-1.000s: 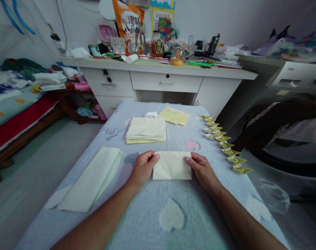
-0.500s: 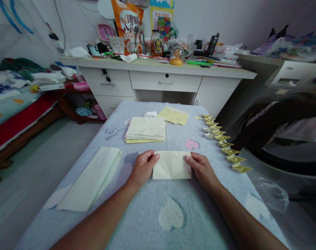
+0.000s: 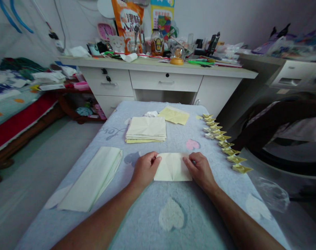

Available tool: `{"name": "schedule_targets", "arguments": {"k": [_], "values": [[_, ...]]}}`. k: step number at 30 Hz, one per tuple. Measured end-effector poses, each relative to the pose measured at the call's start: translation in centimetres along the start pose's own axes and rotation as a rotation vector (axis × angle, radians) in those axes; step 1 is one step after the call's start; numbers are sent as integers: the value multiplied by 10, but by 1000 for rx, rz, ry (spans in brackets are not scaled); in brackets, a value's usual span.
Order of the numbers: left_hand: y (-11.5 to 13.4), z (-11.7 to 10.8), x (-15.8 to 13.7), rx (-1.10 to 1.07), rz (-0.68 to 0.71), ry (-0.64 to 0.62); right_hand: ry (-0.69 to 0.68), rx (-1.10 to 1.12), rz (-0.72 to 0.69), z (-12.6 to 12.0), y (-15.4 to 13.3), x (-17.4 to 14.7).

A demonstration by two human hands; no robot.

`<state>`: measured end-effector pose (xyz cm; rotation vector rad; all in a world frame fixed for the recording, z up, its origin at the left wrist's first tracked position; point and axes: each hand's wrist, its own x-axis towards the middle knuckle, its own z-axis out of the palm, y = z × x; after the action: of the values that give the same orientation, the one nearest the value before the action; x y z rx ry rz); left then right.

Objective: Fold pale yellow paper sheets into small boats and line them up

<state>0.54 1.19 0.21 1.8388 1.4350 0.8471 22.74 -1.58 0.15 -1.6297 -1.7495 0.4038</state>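
A cream sheet of paper [image 3: 172,170], creased by folds that fan out from its lower middle, lies between my two hands. My left hand [image 3: 146,168] pinches its left edge, thumb on top and fingers curled behind. At the upper right part of the paper my right hand [image 3: 199,168] grips it the same way, the fingers partly hidden. Beyond them sits a stack of creased papers [image 3: 146,128], and behind that a yellow sheet [image 3: 174,115]. Several folded paper boats [image 3: 229,151] stand in a row along the right side.
The blue cloth-covered table [image 3: 137,222] carries a folded pale cloth or paper [image 3: 92,180] at left and a crumpled white tissue [image 3: 151,114] at the back. A white desk [image 3: 165,81] crowded with items stands behind. At right is a washing machine [image 3: 290,74].
My right hand has slid slightly inward along the paper's top edge. The paper's upper edge looks a little lower, and my left thumb has shifted slightly right.
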Motion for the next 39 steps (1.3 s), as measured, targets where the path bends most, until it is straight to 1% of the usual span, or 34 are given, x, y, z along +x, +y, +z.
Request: {"name": "schedule_targets", "arguments": {"k": [2,4,6,11,17,20,22,23,24,26,28,30,32,34,37,39], "values": [[1,1,0,121,22,-5,-5,-159,-35,2,0,0],[1,2,2,231,48,-11,-7,-270,-36,5,0,0],[0,3,3,308,84,-29,-1,-332,-30,7,1,-1],[-2,6,8,478,132,-21,-21,-406,-30,11,3,0],[-1,4,10,503,139,-33,-56,-458,-6,10,-1,0],[-1,5,11,482,180,37,-69,-481,8,10,-2,0],[-2,5,13,458,247,67,-73,-499,15,10,-3,0],[-3,5,14,445,294,43,-74,-505,18,11,-2,0],[-4,6,15,431,347,-11,-75,-509,20,11,-2,0],[-6,6,18,403,440,-154,-71,-515,35,12,-2,-1],[-6,5,18,391,483,-261,-46,-513,60,13,-2,-1],[-4,3,16,408,474,-279,-10,-500,77,13,-2,-1],[2,2,11,439,464,-256,2,-471,56,13,-3,-1],[8,1,5,471,435,-245,-51,-447,-12,13,-4,0],[15,3,-2,493,393,-230,-207,-425,-145,13,-4,2],[16,5,-5,509,375,-226,-267,-416,-192,11,-6,1]]}}
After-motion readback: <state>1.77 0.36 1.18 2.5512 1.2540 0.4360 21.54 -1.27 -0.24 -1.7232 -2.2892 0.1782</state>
